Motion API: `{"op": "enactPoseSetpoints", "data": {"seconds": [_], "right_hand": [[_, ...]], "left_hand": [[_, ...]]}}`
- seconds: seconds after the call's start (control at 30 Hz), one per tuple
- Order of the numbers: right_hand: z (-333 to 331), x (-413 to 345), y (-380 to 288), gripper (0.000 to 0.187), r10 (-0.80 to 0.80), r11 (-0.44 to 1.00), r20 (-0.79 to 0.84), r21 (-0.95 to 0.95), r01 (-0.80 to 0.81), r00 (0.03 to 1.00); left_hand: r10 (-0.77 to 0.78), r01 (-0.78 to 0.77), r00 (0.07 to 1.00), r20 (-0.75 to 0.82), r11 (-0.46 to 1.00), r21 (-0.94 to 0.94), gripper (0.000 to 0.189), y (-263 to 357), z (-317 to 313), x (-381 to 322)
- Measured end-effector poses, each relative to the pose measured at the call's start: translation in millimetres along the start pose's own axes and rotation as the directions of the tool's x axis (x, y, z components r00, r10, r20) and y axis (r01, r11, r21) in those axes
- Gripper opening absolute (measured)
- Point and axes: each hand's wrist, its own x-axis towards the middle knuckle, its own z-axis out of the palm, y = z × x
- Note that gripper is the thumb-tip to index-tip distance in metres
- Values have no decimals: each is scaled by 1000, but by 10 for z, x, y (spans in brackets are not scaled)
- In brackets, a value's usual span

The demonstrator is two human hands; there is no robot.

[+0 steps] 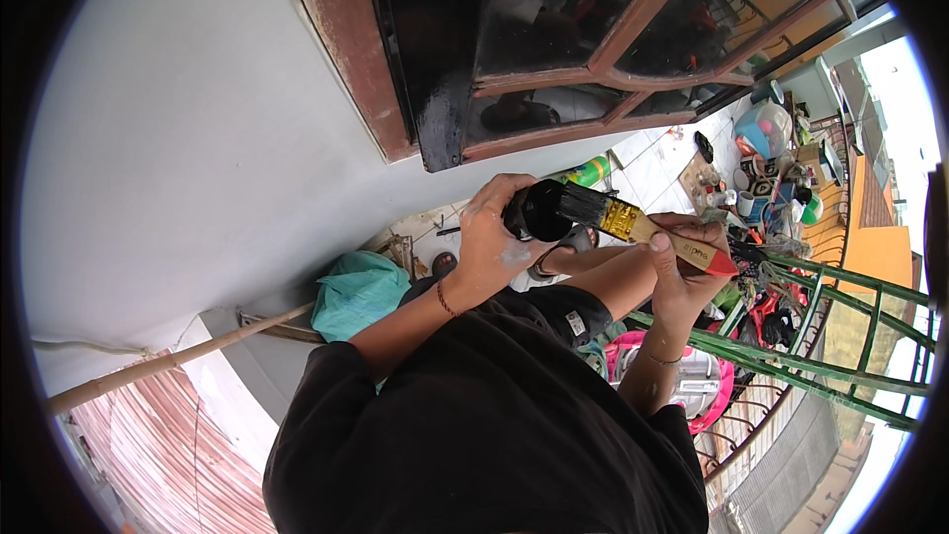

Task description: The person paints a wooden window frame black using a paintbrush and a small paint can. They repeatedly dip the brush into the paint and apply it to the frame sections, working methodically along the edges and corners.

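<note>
My left hand (495,237) grips a small round container of black paint (545,211) in front of my body. A flat paintbrush (649,230) with a wooden handle and red tip is in my right hand (689,259). Its black-coated bristles lie at the container's rim; whether they dip inside cannot be told. Pale smears mark the left hand. Beyond the hands stands a wooden window or door frame with glass panes (608,78). Its near upright (445,111) is coated in glossy black at the lower end, while other bars are reddish brown.
A white wall (222,126) runs along the left. Green metal scaffolding or a ladder (815,363) extends at the right, near a pink-rimmed item (723,393). Cans, tubs and bags (771,178) crowd the tiled floor. A teal sack (359,293) and a bamboo pole (178,356) are at left.
</note>
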Motion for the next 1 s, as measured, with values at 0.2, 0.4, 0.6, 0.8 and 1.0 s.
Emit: {"op": "enactPoseSetpoints", "data": {"seconds": [0.2, 0.4, 0.6, 0.8, 1.0], "right_hand": [[-133, -6, -37, 30, -65, 982, 211, -160, 100, 975], [-261, 134, -30, 32, -101, 995, 16, -6, 102, 995], [-29, 774, -428, 34, -432, 881, -475, -39, 471, 767], [294, 1549, -1162, 19, -900, 384, -92, -632, 674, 427], [683, 2278, -1485, 15, -991, 115, -40, -732, 671, 125]], "left_hand": [[29, -28, 999, -30, 999, 28, 54, 44, -32, 30], [-36, 35, 998, -60, 999, -12, 49, -176, 16, 32], [-67, 69, 997, 25, 995, -69, 51, -101, 18, -8], [-33, 38, 997, 68, 996, -77, 53, -126, -7, -181], [-17, 18, 999, 29, 998, -52, 55, -128, -40, -310]]}}
